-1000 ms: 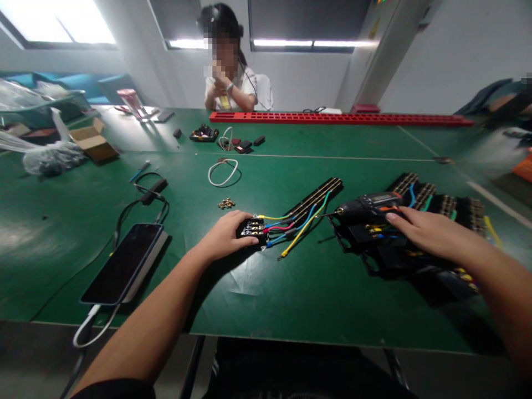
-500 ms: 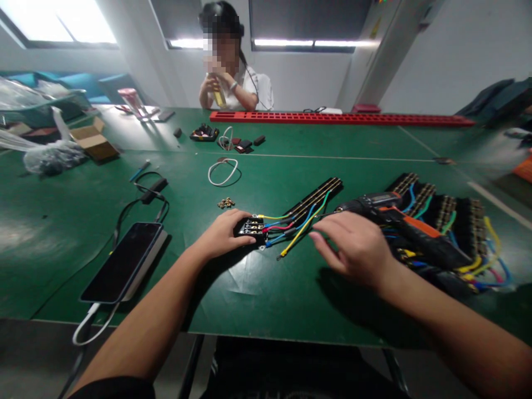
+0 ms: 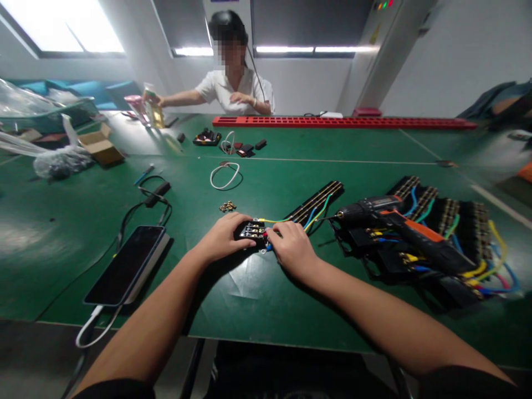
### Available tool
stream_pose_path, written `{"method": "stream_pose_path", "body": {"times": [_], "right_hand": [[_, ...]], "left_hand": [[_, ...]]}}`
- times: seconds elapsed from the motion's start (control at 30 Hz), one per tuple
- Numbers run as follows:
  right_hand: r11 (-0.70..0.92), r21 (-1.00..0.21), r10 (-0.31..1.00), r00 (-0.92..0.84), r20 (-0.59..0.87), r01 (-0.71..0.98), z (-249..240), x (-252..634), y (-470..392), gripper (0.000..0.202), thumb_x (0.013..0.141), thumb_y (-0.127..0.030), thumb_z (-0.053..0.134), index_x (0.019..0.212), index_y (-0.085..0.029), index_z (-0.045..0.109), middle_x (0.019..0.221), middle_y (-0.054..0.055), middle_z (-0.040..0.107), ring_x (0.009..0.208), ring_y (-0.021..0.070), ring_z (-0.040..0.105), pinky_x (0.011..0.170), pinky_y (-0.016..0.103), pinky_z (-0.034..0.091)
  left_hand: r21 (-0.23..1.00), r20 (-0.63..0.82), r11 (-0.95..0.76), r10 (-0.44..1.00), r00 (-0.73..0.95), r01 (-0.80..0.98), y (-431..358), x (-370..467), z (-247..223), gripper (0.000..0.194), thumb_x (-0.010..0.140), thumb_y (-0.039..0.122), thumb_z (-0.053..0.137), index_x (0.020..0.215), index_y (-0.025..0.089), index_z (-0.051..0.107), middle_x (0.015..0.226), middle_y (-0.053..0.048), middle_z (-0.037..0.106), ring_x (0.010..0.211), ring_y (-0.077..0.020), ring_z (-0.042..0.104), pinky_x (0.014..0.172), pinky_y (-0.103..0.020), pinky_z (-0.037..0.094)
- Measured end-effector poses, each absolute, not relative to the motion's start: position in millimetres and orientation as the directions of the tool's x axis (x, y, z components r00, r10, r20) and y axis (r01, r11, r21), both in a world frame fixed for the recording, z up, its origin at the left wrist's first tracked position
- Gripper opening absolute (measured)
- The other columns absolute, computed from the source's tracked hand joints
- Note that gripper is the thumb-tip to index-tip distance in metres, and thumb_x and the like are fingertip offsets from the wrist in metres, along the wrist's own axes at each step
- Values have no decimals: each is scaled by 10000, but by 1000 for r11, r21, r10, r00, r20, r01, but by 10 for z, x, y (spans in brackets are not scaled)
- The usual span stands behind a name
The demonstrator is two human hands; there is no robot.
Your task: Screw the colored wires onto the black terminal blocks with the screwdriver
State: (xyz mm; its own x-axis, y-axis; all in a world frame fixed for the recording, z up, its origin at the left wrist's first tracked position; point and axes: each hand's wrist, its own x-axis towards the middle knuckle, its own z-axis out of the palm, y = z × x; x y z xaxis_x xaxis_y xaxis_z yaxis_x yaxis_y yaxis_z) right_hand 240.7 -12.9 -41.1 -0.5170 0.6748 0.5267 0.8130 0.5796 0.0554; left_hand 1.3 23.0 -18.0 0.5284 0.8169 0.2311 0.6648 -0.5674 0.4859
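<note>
My left hand (image 3: pixel 224 238) grips the left side of a small black terminal block (image 3: pixel 252 229), thumb along the near edge and fingers on the far side. My right hand (image 3: pixel 294 248) is closed over the coloured wires at the block's right end, fingertips by a red wire lug (image 3: pixel 265 234). A green-yellow wire (image 3: pixel 274 220) runs from the block's far corner. Beyond my right hand the wires lead towards a long black strip with brass bars (image 3: pixel 316 199). The other wire ends are hidden under my right hand.
A power drill (image 3: pixel 399 221) lies on the right across several finished-looking wired strips (image 3: pixel 446 210). Small brass screws (image 3: pixel 227 206) lie beyond the block. A phone (image 3: pixel 127 266) with cables lies left. Across the green table sits a person (image 3: pixel 236 91) by a red slotted rail (image 3: pixel 341 122).
My right hand has moved left from beside the drill onto the wires at the terminal block. My left hand stays on the block. The person opposite has moved a bottle towards the pink-topped cup.
</note>
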Motion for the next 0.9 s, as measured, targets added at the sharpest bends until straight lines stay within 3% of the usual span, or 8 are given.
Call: {"method": "stream_pose_path", "body": {"times": [0.17, 0.37, 0.57, 0.9], "right_hand": [[574, 101, 632, -518, 577, 812, -457, 2410, -77, 221, 997, -253, 535, 1066, -180, 733, 1009, 81, 667, 925, 190, 457, 791, 340, 282], [600, 73, 653, -540, 532, 797, -435, 2408, -19, 201, 999, -268, 545, 1019, -188, 728, 961, 78, 652, 875, 171, 420, 747, 338, 231], [596, 108, 591, -525, 612, 796, -428, 2410, 10, 205, 968, -289, 596, 813, -188, 684, 869, 55, 628, 829, 175, 383, 749, 341, 222], [552, 54, 636, -462, 618, 832, -430, 2375, -53, 260, 1006, -306, 518, 844, -169, 667, 888, 77, 614, 843, 184, 408, 757, 334, 260]], "left_hand": [[486, 238, -571, 815, 529, 661, 229, 11, -186, 524, 807, 462, 785, 1217, 183, 615, 1168, -90, 673, 1083, -262, 630, 970, -409, 487], [500, 237, -567, 816, 527, 654, 231, 6, -197, 526, 800, 464, 796, 1209, 186, 619, 1152, -84, 675, 1062, -256, 632, 956, -396, 493], [516, 232, -554, 824, 516, 653, 223, 15, -197, 513, 782, 478, 803, 1171, 193, 629, 1121, -84, 675, 1042, -265, 631, 939, -406, 494], [492, 226, -560, 821, 524, 667, 201, 49, -159, 491, 786, 483, 795, 1143, 189, 630, 1088, -77, 675, 1013, -262, 620, 899, -398, 487]]}}
